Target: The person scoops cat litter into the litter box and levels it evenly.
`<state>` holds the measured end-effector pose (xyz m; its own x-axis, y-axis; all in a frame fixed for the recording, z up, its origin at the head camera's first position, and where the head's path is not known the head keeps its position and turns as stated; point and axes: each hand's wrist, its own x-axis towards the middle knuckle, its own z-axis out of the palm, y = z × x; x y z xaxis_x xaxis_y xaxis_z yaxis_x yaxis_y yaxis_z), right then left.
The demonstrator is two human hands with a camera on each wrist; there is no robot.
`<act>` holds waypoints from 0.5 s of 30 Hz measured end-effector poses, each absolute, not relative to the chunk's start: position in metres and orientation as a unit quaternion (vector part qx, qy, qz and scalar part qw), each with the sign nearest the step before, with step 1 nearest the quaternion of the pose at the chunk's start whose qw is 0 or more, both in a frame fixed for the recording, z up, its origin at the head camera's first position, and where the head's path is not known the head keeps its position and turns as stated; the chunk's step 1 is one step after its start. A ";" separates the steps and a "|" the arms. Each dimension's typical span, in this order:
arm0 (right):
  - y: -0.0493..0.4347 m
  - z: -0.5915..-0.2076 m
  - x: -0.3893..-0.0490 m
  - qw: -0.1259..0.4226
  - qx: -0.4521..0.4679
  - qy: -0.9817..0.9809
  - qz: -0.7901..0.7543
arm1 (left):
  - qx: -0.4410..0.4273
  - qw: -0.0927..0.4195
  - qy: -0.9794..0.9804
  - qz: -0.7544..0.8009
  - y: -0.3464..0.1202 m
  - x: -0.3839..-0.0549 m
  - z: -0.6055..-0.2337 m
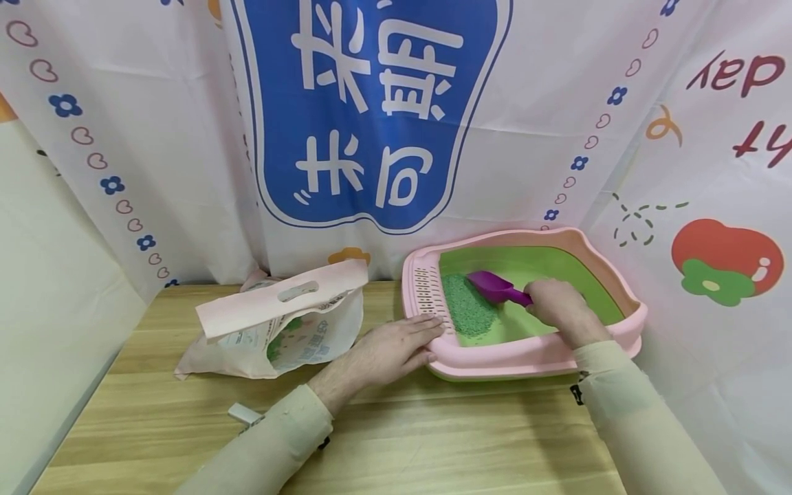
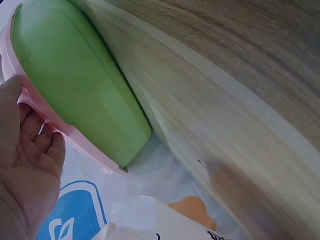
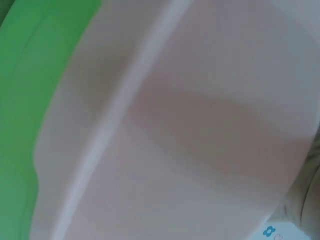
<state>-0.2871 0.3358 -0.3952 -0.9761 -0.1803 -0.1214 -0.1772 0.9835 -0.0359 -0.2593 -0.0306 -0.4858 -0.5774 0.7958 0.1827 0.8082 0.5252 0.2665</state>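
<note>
My right hand grips the handle of a purple scoop, whose blade lies over a heap of green granules. These sit inside a pink and green litter box, toward its left end. My left hand rests on the near left corner of the box, fingers laid over the slotted pink rim. In the left wrist view, the left fingers and thumb touch that pink rim, above the green outer wall. The right wrist view is filled by the box's pink wall, which hides the hand.
Left of the box stands an opened pink and white bag with a cut-out handle, green contents showing inside. A small white object lies by the left sleeve. A printed curtain hangs behind the wooden table.
</note>
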 end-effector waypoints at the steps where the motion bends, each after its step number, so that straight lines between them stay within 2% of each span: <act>1: 0.335 -0.397 -0.288 0.066 -0.091 0.994 -0.011 | -0.459 0.020 -0.873 -0.162 -0.030 -0.259 -0.486; 15: 0.318 -0.401 -0.291 0.037 -0.107 0.994 -0.002 | -0.452 0.022 -0.878 -0.157 -0.031 -0.258 -0.485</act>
<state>-0.2909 0.3183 -0.4014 -0.9743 -0.2132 -0.0728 -0.2128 0.9770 -0.0128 -0.2582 -0.0309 -0.4851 -0.5912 0.7862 0.1800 0.7997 0.5425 0.2570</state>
